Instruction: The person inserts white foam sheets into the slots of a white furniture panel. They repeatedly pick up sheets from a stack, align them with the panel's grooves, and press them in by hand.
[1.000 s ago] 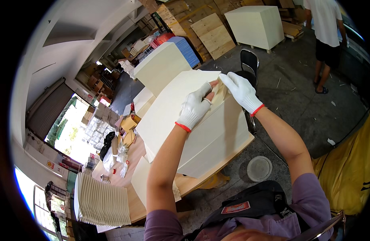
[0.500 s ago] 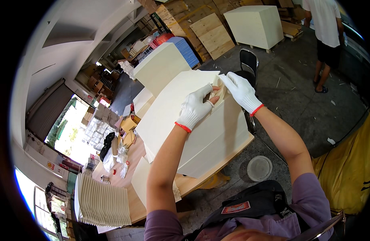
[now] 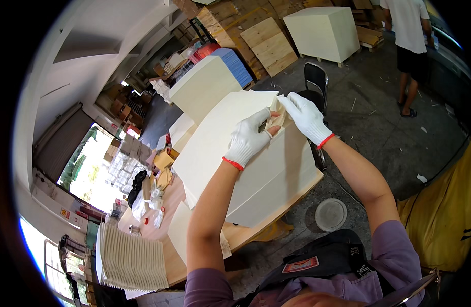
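A tall stack of cream paper sheets [image 3: 225,123] stands on the wooden table in front of me. My left hand [image 3: 248,137], in a white knitted glove with bare thumb and index tips, pinches the upper sheets at the stack's right-hand edge. The sheets bend and fan out there. My right hand [image 3: 306,116], in a white glove with a red cuff, is closed around the far right corner of the same sheets. Its thumb is hidden. The lower part of the stack [image 3: 276,176] lies squared beneath both hands.
A fanned pile of cream bundles [image 3: 130,256] is at the table's [image 3: 248,236] near left, with gloves and wrapping clutter [image 3: 154,199] beyond. Another cream stack [image 3: 207,84] stands behind. A black chair [image 3: 316,82] and a round lidded bucket [image 3: 330,215] are to the right. A person [image 3: 412,46] stands far right.
Both hands stay at the same corner of the stack, with only slight finger shifts. The bent sheets between them sit a little closer together. The person at far right has turned slightly.
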### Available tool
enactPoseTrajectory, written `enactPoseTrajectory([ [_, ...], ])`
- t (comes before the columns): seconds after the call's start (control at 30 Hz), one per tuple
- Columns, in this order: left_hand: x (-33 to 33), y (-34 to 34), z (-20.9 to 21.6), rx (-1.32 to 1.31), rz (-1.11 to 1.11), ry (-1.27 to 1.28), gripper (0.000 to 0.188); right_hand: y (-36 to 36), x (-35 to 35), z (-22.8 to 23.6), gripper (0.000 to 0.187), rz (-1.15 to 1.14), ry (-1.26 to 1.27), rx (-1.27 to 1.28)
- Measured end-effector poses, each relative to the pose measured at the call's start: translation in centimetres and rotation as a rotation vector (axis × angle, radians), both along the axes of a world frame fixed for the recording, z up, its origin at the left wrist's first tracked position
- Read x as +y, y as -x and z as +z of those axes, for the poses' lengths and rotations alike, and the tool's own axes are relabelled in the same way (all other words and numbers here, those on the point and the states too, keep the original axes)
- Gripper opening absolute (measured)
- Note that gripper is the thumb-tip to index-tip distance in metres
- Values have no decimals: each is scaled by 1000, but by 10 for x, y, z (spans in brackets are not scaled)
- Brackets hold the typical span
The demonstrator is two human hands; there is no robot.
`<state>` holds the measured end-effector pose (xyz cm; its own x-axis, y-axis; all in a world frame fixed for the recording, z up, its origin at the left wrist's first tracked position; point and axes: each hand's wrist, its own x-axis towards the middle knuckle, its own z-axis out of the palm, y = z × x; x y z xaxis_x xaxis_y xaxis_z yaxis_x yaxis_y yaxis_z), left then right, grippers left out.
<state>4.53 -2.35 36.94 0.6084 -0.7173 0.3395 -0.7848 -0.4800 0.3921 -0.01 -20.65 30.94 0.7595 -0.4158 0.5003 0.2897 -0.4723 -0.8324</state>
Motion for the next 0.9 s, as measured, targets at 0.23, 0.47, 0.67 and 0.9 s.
enactPoseTrajectory([
  [0.23, -5, 18, 13, 34, 29, -72, 36, 0, -3, -2, 52, 7, -20, -4],
  [0.47, -2, -1, -6, 68, -33, 176, 38, 12, 0, 2, 57, -79, -38, -9],
  [0.67, 2, 2, -2, -79, 21, -42, 36, 33, -15, 11, 54, -94, 531, 347],
  [0.9, -25, -6, 0, -201, 146, -177, 36, 24, -28, 7, 43, -139, 845, 72],
])
